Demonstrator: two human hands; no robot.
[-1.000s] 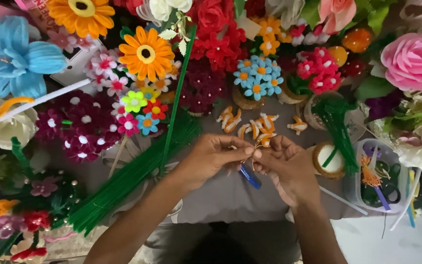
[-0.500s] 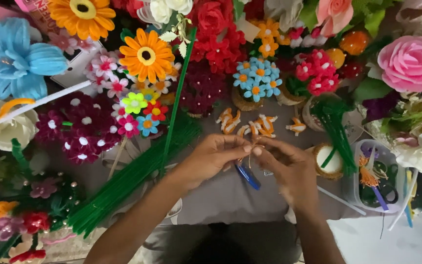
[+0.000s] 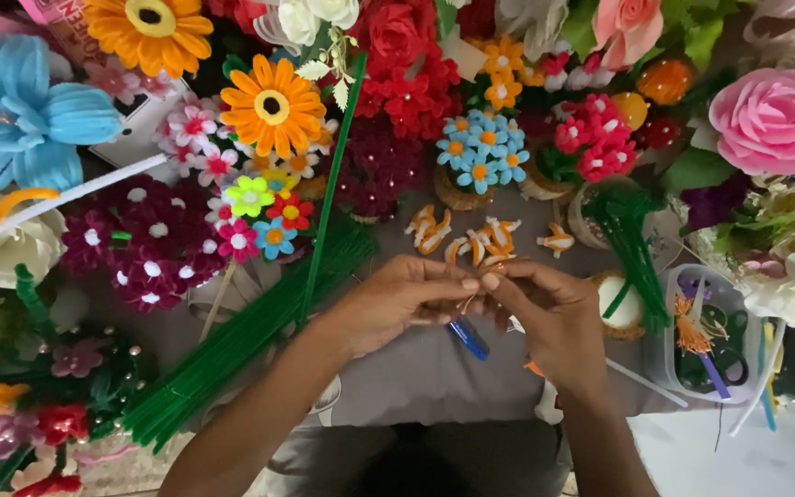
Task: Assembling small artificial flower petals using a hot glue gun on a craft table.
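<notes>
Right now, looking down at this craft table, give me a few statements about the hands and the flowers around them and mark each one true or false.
1. The left hand and right hand meet fingertip to fingertip over the grey cloth. True.
2. A bundle of green pipe cleaner stems lies to the left of the hands. True.
3. The big pink rose sits at the far left. False: it is at the upper right.
4. A blue-handled tool lies just below the hands. True.
5. The small orange-and-white pieces lie inside the clear plastic tub. False: they lie on the cloth above the hands.
</notes>
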